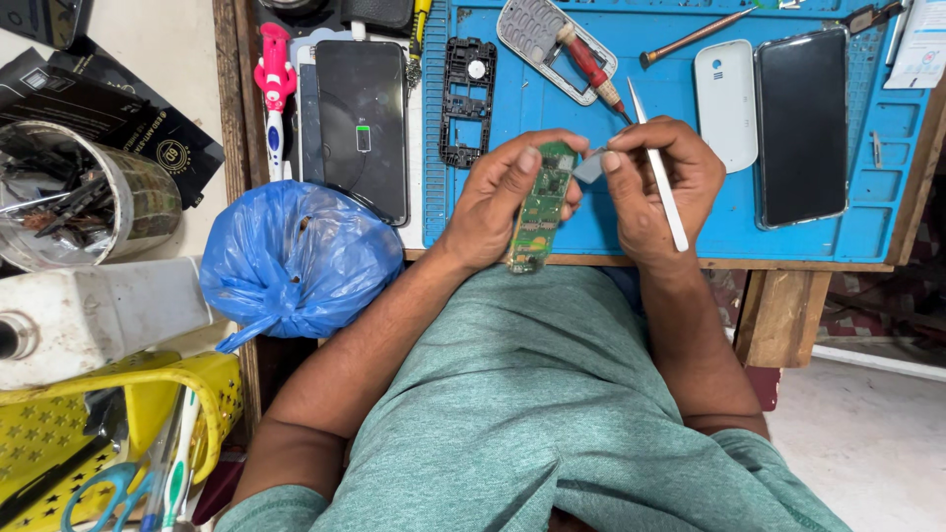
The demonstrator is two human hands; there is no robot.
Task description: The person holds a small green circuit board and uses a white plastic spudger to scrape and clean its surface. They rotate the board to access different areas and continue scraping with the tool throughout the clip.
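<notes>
My left hand point(503, 202) grips a long green circuit board point(540, 212) upright over the front edge of the blue work mat point(680, 222). My right hand point(655, 182) holds a thin white pry stick point(658, 182) and pinches a small grey piece point(589, 166) at the top of the board. Both hands are close together, fingertips almost touching.
On the mat lie a black phone frame point(467, 99), a grey keypad cover point(547, 44), a red-handled screwdriver point(591, 64), a white back cover point(725, 103) and a dark phone point(802, 126). A black phone point(362, 123) and blue plastic bag point(296, 258) sit left. A yellow basket point(108, 433) stands lower left.
</notes>
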